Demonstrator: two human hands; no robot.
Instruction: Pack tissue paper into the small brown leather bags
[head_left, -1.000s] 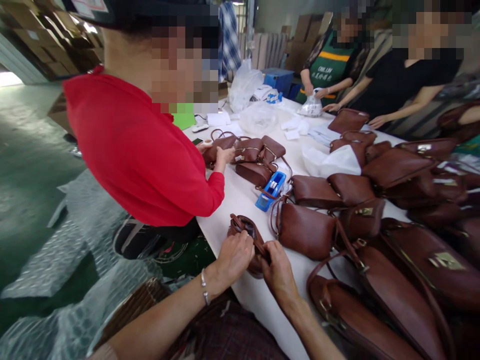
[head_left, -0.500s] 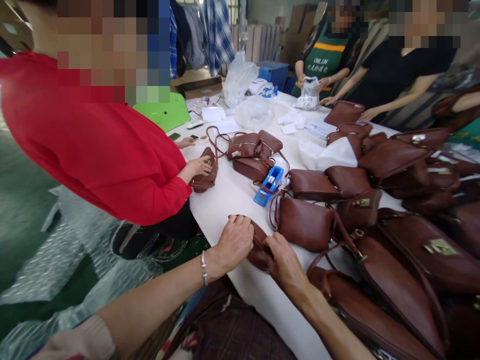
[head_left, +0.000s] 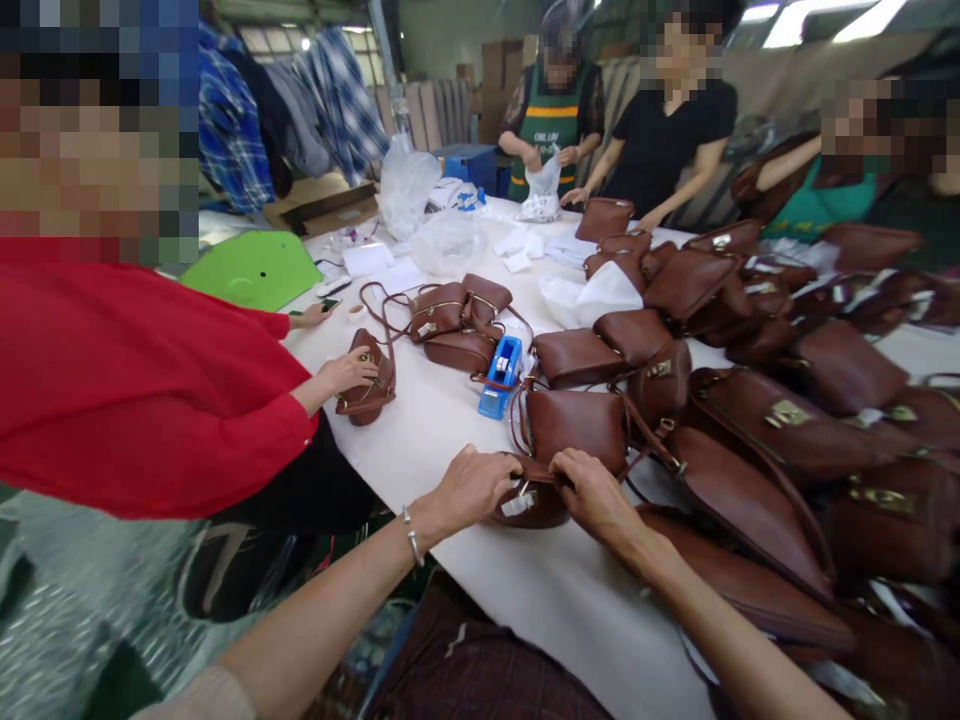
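The small brown bag (head_left: pixel 551 508) sits at the near edge of the white table (head_left: pixel 540 590), in front of the wearer and just this side of a plump brown bag (head_left: pixel 576 425); both hands have it by the top, the left hand (head_left: pixel 476 487) with fingers curled in at one end of the upper edge, the right hand (head_left: pixel 594 492) pinching the other end, a narrow stretch of brown material between them; whether that stretch is rim, flap or strap I cannot tell, and the fingertips are partly hidden

It looks likely to handle as a light thing, soft in the walls yet firm enough to keep its rounded shape; the smooth face may slide a little under dry fingers, and it seems more apt to scuff or crease than to break; the two ends of the top edge look the surest hold, with a palm under the base for lifting

In looks it is reddish brown, leather-like, with a low sheen and a rounded lower body; a pale tag (head_left: pixel 517 503) lies against its near side, below the left fingers, and a bright, metal-looking bit shows just above the tag; its base is too dark to read
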